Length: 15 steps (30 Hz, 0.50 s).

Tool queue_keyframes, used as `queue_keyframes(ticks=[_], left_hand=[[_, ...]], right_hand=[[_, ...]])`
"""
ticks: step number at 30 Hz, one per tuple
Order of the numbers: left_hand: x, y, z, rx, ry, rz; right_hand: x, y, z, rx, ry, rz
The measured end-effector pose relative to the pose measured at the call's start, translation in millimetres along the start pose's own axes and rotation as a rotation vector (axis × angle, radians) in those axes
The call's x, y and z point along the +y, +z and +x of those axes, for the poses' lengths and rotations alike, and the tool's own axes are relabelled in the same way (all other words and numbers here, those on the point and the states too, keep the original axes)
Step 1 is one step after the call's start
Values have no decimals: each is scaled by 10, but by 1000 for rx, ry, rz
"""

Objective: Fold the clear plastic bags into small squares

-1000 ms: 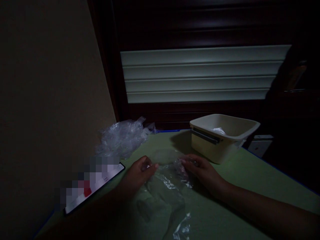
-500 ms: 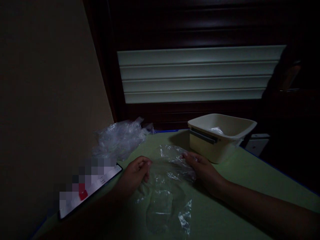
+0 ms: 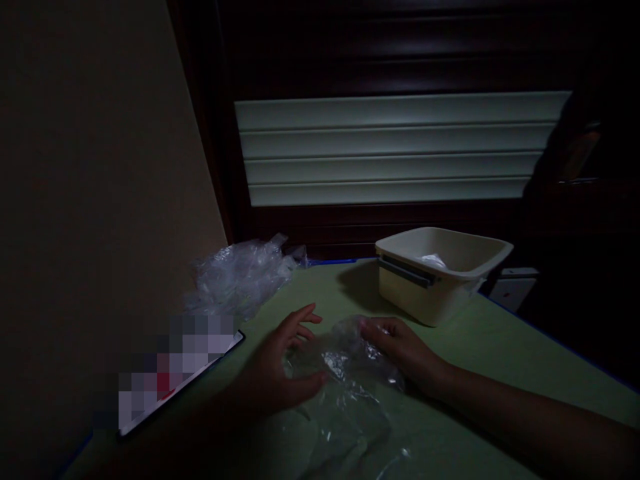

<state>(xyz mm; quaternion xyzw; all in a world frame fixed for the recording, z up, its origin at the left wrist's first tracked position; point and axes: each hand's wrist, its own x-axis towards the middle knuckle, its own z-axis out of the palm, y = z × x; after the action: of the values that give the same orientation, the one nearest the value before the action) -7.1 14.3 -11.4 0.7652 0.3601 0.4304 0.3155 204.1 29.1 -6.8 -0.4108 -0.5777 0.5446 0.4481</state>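
A clear plastic bag (image 3: pixel 345 400) hangs crumpled between my hands over the green tabletop (image 3: pixel 475 387). The fingers of my right hand (image 3: pixel 400 347) are pinched on its upper edge. My left hand (image 3: pixel 287 363) is at the bag's left side, with thumb and fingers spread wide apart and not closed on the film. The lower part of the bag spreads toward the near edge of the view, where its outline is hard to make out in the dim light.
A cream bin (image 3: pixel 420 293) with a grey handle stands at the back right, something shiny and clear inside. A heap of clear plastic bags (image 3: pixel 245 273) lies at the back left. Nearer, a dark-edged tablet-like screen (image 3: pixel 180 387), partly blurred out, leans by the wall.
My left hand has let go of the bag and spread its fingers. The bag's top has dropped and bunched toward my right hand, which keeps its pinch.
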Motion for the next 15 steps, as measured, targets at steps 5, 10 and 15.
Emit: queue_keyframes(ticks=[5, 10, 15], left_hand=[[57, 44, -49, -61, -59, 179], [51, 32, 9, -48, -237, 43], [27, -33, 99, 292, -323, -116]], right_hand=[[37, 4, -21, -88, -4, -49], [65, 10, -52, -179, -62, -87], [60, -10, -59, -121, -69, 64]])
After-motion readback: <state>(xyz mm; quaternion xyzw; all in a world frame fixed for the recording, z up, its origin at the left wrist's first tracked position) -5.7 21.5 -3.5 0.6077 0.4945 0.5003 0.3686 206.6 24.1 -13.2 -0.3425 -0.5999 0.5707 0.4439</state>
